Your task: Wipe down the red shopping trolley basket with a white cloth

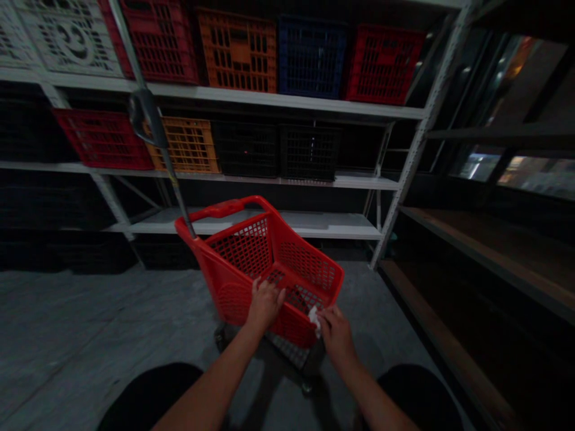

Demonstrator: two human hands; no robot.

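In front of me stands a small red plastic shopping cart (258, 281) with perforated sides and an open top. My left hand (266, 302) grips its near side rim, fingers curled over the edge. My right hand (333, 326) pinches a crumpled white wipe (314, 318) against the rim near the right-hand corner; whether it is cloth or paper I cannot tell. A grey pole (173, 176) with a dark looped grip rises from the handle end of the cart. Part of the cart's near side is hidden behind my left hand.
Behind the cart, white metal shelving (287, 99) carries red, orange, blue, white and black crates. Dark shelves with wooden-looking boards (489, 245) run close along the right. The cart rests on wheels (306, 386) on a grey floor (90, 335). My knees flank the lower view.
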